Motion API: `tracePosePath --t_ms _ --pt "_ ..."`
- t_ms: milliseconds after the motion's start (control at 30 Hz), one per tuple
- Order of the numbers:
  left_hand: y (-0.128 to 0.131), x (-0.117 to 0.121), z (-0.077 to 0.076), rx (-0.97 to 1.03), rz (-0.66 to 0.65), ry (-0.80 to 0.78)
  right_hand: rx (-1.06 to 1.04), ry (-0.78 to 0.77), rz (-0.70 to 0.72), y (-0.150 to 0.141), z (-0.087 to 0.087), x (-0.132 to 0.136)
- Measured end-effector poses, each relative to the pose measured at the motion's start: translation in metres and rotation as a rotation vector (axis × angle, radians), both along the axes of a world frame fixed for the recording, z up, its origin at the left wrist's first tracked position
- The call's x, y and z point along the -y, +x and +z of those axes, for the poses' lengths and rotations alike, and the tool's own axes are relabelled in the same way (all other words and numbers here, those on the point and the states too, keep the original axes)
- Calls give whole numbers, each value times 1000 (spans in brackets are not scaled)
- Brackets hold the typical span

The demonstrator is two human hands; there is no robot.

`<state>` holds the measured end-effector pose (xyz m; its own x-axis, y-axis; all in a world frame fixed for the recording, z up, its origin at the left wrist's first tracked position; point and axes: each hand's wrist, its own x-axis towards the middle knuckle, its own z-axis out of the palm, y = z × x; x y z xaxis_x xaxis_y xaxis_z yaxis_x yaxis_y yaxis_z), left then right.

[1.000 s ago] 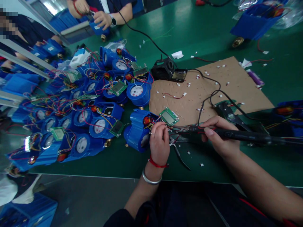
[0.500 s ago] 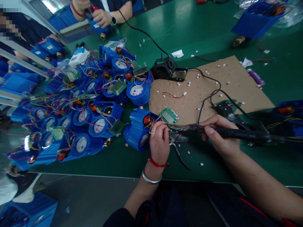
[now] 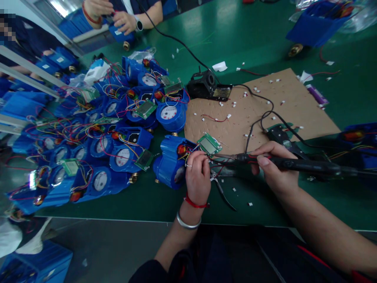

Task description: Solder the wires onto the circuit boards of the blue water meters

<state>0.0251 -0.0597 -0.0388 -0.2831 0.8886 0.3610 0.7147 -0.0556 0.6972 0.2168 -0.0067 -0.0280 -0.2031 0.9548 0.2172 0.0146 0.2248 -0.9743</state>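
Note:
My left hand (image 3: 198, 175) is pinched shut on thin wires beside a blue water meter (image 3: 170, 161) lying at the table's near edge. A small green circuit board with a display (image 3: 209, 145) hangs off those wires just above my fingers. In my right hand (image 3: 273, 169), closed in a pen grip, is a black soldering iron (image 3: 297, 164). Its tip points left and sits close to the wires at my left fingertips.
A heap of several blue meters with loose wires (image 3: 112, 125) fills the left of the green table (image 3: 235, 35). A brown cardboard sheet (image 3: 265, 106) carries a black iron stand (image 3: 207, 86) and white scraps. Pliers (image 3: 222, 190) lie near my wrists. Another person's hands (image 3: 118, 15) work far left.
Almost nothing has moved. My right hand and the soldering iron have edged slightly, with the tip staying at the wires by my left fingers.

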Motion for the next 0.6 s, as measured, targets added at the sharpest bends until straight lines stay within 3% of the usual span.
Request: tracePosePath --t_ms 600 --pt "0 1 0 -2 -5 5 -150 8 -80 -5 -1 -3"
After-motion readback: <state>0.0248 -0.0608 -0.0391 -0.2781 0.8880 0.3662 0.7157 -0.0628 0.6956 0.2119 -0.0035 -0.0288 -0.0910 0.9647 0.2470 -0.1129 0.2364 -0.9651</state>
